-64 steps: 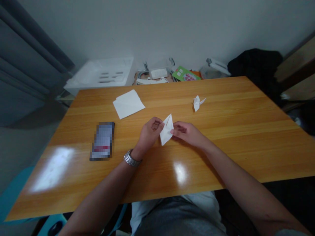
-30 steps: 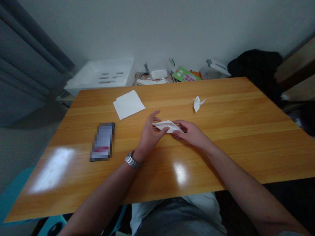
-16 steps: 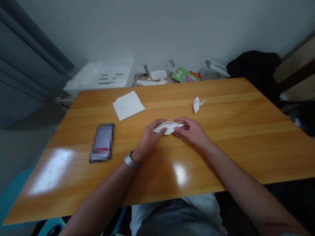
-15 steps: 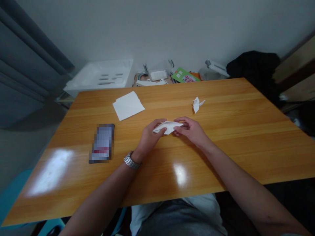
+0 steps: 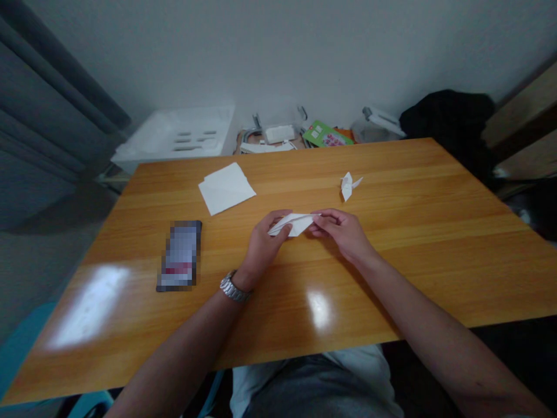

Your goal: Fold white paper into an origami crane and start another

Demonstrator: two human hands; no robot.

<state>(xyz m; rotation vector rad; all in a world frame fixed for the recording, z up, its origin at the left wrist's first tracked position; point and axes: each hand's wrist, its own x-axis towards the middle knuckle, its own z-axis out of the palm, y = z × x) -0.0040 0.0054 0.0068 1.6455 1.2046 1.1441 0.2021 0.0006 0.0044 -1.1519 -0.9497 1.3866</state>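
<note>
Folded white paper (image 5: 295, 224), narrow and pointed at its left end, is held level above the middle of a varnished wooden table (image 5: 391, 278); whether it touches the wood cannot be told. All places are given from this paper.

Far to its left, beyond the table edge, a dark grey curtain (image 5: 52, 98) is hung. Up and to the left, past the far table edge, a white plastic tray (image 5: 174, 134) is placed. Well to the left on the table, a dark smartphone (image 5: 180, 256) is laid flat, its face pixelated. Up and to the left, a stack of white paper squares (image 5: 226, 188) is laid on the table. Near its lower left, a steel wristwatch (image 5: 235, 286) is worn on the left wrist. Just to its left, the left hand (image 5: 265, 244) is closed on the paper, with fingers curled behind it and the thumb pressed against its near edge. Just to its right, the right hand (image 5: 342, 231) is pinching the paper's right end between thumb and fingertips. Up and to the right, beyond the table's far edge, a green booklet (image 5: 326, 134) is seen. Up and to the right on the table, a small white origami crane (image 5: 348, 186) is set, well apart. Farthest up and to the right, a black cloth (image 5: 448, 116) is heaped beyond the table.
</note>
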